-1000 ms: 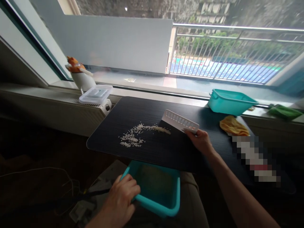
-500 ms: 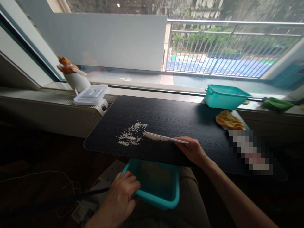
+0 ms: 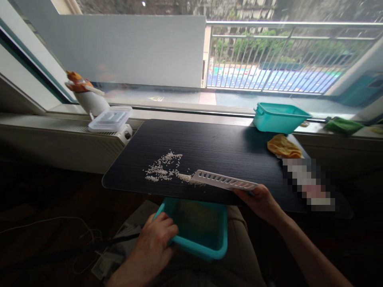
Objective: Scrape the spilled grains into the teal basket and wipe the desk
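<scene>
My left hand [image 3: 160, 235] grips the left rim of a teal plastic bin [image 3: 206, 253], which is below the table's front edge, above my lap. Pale, dim contents cover the bin's floor; I cannot make them out clearly. In my right hand [image 3: 263, 201] is a white slotted plastic strip [image 3: 224, 180], tilted so its row of slots shows. The strip's left end is beside a small heap of white rice grains [image 3: 185, 177] near the front edge. More loose rice [image 3: 161, 169] lies scattered to the left on the black table [image 3: 215, 139].
A second teal bin [image 3: 278, 119] stands at the back right by the window. Near it are a yellow cloth [image 3: 284, 146] and a green cloth [image 3: 344, 125]. A clear plastic lid [image 3: 110, 118] rests on the radiator at left, beside a white container [image 3: 91, 101]. Cables lie on the floor.
My right hand has moved right and slightly down, turning the strip so its slotted face shows. The rice by it forms a shorter heap. My left hand stays on the bin.
</scene>
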The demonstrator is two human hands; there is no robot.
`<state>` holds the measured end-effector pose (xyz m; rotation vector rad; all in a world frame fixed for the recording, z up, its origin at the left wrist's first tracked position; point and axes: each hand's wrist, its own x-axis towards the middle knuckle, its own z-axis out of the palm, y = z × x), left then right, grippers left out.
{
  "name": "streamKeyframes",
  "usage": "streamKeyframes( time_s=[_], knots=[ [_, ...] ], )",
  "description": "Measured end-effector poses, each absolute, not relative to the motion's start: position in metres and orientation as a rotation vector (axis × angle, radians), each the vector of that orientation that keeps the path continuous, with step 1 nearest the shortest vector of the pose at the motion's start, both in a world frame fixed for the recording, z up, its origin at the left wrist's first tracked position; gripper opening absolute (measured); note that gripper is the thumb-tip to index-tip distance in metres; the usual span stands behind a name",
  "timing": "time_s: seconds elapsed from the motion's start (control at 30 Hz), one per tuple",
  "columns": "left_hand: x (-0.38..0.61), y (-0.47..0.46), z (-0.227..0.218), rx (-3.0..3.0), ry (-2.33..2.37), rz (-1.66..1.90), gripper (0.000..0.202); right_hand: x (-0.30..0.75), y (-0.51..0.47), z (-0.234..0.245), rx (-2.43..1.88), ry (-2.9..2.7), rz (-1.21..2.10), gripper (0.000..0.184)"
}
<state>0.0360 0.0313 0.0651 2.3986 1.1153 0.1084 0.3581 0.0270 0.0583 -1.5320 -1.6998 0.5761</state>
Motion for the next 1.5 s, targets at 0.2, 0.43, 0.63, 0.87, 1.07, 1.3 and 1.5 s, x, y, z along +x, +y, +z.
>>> streamKeyframes(
  time_s=[0.2,0.43,0.63,0.87,1.07,1.3,1.5],
  knots=[
    [0.043,0.032,0.066,2.422,1.102,0.098,0.014,0.367,0.021,0.060,-1.543,-1.681,0.542,0.017],
    [0.049,0.031,0.074,2.437,1.109,0.040,0.017,0.368,0.003,0.065,-1.541,-1.716,0.565,0.015],
    [0.052,0.032,0.078,2.443,1.099,0.005,0.018,0.373,-0.010,0.071,-1.549,-1.762,0.649,0.018],
    [0.055,0.031,0.073,2.475,1.055,0.042,0.021,0.410,0.033,0.058,-1.760,-1.498,0.307,0.025],
    [0.056,0.030,0.069,2.478,1.044,0.088,0.024,0.407,0.053,0.052,-1.769,-1.571,0.314,0.024],
    [0.055,0.034,0.071,2.463,1.044,0.060,0.017,0.392,0.013,0.058,-1.631,-1.755,0.423,0.019],
    [0.056,0.035,0.071,2.471,1.055,0.026,0.018,0.380,-0.017,0.073,-1.572,-1.774,0.586,0.018]
  ],
)
